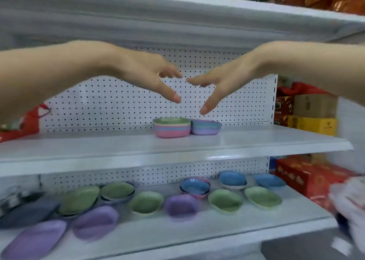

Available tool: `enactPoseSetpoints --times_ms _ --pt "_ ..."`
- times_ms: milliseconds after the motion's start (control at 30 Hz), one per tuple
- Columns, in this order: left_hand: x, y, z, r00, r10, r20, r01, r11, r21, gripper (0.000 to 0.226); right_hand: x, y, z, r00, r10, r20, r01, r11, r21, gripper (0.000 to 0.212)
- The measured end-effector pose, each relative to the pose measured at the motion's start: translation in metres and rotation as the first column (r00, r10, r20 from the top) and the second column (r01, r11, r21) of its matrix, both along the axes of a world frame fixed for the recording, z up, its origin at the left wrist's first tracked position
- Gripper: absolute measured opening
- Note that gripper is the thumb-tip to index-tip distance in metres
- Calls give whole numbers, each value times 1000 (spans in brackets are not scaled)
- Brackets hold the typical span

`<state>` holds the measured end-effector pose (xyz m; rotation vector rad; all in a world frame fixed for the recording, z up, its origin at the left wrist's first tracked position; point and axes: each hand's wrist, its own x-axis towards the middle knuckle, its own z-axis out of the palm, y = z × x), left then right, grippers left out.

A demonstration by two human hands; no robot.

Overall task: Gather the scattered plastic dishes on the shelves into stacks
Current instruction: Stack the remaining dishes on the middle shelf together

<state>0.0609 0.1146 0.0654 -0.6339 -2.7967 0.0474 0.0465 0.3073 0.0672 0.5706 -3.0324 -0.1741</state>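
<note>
The plastic dishes sit on two levels. On the middle shelf (pixel 98 143), two stacks stand touching side by side near the pegboard back panel (pixel 98 105): the left stack (pixel 171 127) has a green dish on top and a pink one at the base, and the right stack (pixel 205 127) is purple and blue. On the lower shelf (pixel 217 226), loose dishes lie spread in rough rows: green dishes (pixel 146 202), purple dishes (pixel 180 205) and blue dishes (pixel 233 177). A few appear already nested in twos or threes.

My left hand (pixel 144 70) and right hand (pixel 227 78) hover above the two stacks, well clear of them. Both are empty. The fingers are extended and loosely spread, the thumbs point down toward the stacks, and the fingertips of the two hands nearly meet.

Judged step: both stacks are set down, and the next collection comes from the lower shelf.

Procedure:
1. Lower both hands to the lower shelf without brushing the stacks.
2. Start with the dishes nearest the front edge, since these block the reach to the rear row.
3. Nest like shapes together, seating each dish flat before adding another.
4. Grip the group at opposite rims with thumb and fingers.

Caution: the plastic looks light and smooth, so a tilted stack may slide apart. Red boxes (pixel 308 178) crowd the right end, so keep the elbow in.
</note>
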Motion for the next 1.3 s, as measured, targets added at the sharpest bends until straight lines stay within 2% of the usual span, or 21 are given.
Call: enactPoseSetpoints --times_ms 167,467,867,1000,1167,1300 --pt "-6 -6 -57 997 31 74 -27 999 -47 79 -7 -9 -52 997 -11 81 9 999 35 100" --pt "-2 -7 -134 995 -59 80 69 989 -128 79 -8 -23 -141 989 103 108 -122 974 189 101" --pt "-37 -30 -232 967 -63 246 97 987 -127 79 -51 -15 -247 950 151 275 -203 964 173 90" --pt "-66 -43 -284 959 -64 277 94 991 -96 69 -80 -10 -294 932 136 336 -185 976 118 83" --pt "-105 -69 -357 951 -44 306 33 999 42 66 -118 -3 -355 952 194 237 -184 981 -67 63" --pt "-138 -85 -389 968 -13 249 -29 986 165 58 -153 -4 -383 962 196 192 -145 957 -250 47"
